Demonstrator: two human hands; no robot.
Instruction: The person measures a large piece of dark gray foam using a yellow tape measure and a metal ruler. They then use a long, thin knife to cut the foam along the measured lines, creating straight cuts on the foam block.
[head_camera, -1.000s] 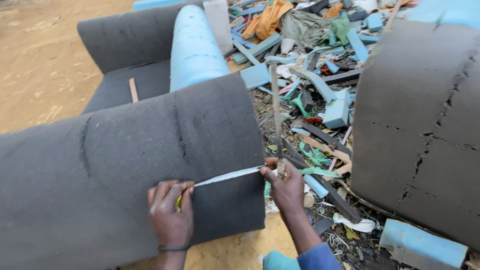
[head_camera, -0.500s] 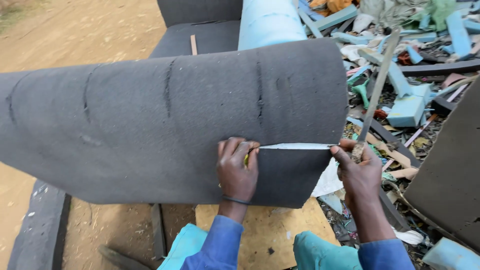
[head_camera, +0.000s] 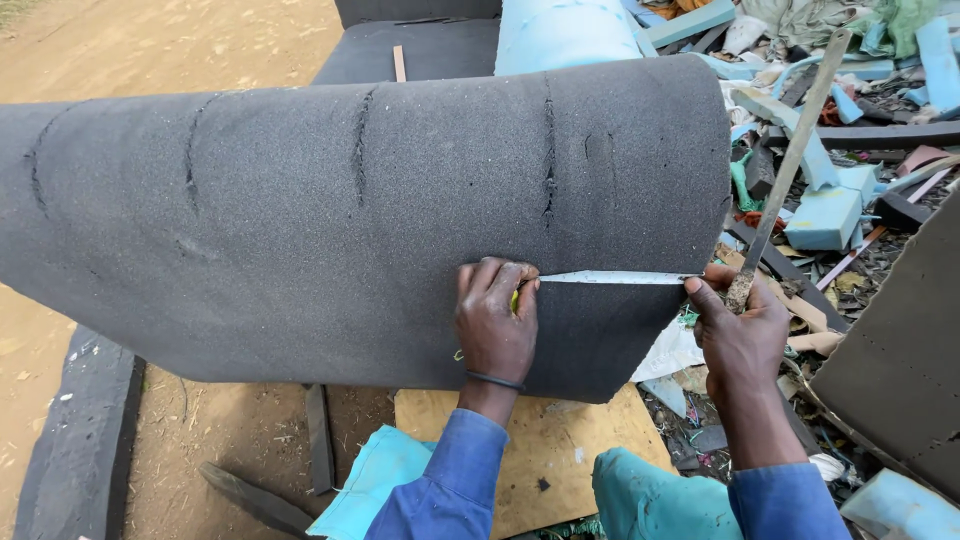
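On dirt ground, left hand (head_camera: 495, 320) and right hand (head_camera: 738, 325) each grip a tape measure (head_camera: 610, 277) taut across grey foam (head_camera: 350, 210).

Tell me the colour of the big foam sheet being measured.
Dark grey, speckled: the foam sheet in the head view, with a white tape stretched across it.

Outdoors in daylight: bare reddish-brown dirt ground (head_camera: 150, 60) stretches away to the left. A heap of light-blue foam offcuts and dark wooden slats (head_camera: 850, 130) litters the right side, and a flat plywood board (head_camera: 540, 450) lies below.
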